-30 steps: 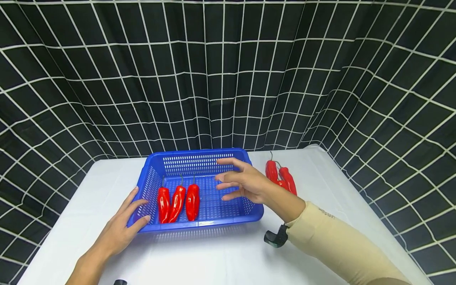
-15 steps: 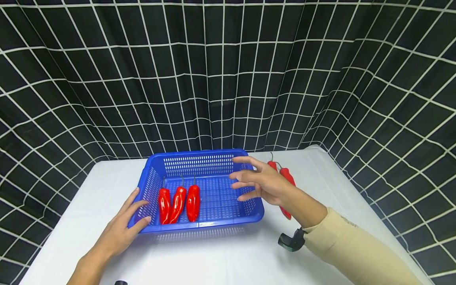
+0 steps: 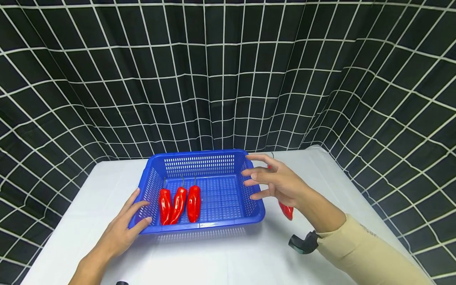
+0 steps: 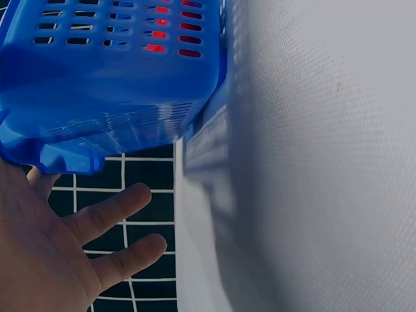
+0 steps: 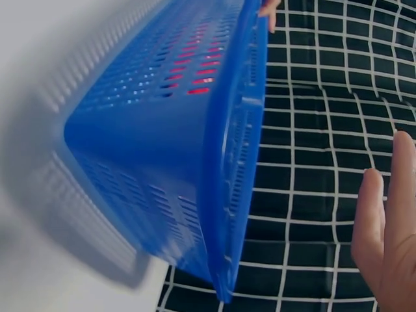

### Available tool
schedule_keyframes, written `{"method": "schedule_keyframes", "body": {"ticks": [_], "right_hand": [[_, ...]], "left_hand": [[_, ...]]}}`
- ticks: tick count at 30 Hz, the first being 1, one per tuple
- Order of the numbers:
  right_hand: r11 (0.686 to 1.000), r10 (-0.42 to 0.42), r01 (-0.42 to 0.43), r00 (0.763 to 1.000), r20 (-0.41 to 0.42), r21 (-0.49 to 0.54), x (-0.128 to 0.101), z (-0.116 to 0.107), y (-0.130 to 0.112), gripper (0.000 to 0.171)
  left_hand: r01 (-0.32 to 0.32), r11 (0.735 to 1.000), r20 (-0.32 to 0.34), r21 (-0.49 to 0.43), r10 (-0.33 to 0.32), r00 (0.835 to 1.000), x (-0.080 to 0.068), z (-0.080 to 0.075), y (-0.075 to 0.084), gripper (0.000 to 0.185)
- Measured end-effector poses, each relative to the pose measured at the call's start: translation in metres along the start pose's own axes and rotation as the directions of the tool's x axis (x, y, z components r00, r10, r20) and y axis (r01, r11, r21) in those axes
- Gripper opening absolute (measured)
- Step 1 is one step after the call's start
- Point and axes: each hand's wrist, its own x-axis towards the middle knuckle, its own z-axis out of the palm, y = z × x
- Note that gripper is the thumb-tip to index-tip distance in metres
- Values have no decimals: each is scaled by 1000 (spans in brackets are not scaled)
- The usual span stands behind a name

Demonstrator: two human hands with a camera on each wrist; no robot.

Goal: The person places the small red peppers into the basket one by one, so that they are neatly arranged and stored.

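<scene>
A blue basket is sitting on a white table, and everything else is lying around it. Its long axis is running left to right across the table, with its open top facing up.

Inside the basket, at its left half, three red peppers are lying side by side, touching or nearly so. Each is pointing its stem toward the far wall of the basket and its tip toward the near wall, so their long axes are crossing the basket's own.

The left hand is resting open against the near left corner of the basket, fingers straight and touching the wall, gripping nothing. The right hand is hovering just beyond the right wall of the basket, fingers spread and relaxed, holding nothing.

Just right of the basket, another red pepper is lying on the table, mostly hidden behind the right hand; only its near tip is showing clearly, so how many are lying there is hard to tell.

In the wrist views the basket is filling the frame up close and blurred, with red showing only through its slots.
</scene>
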Motion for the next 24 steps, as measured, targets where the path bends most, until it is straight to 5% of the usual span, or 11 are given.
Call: {"method": "schedule_keyframes", "body": {"ticks": [24], "right_hand": [[992,-73,61,991,-109,-106,-16,-44,-3,66]], "left_hand": [[-7,1000,-7,4,7,1000,0,0,-1,46]]}}
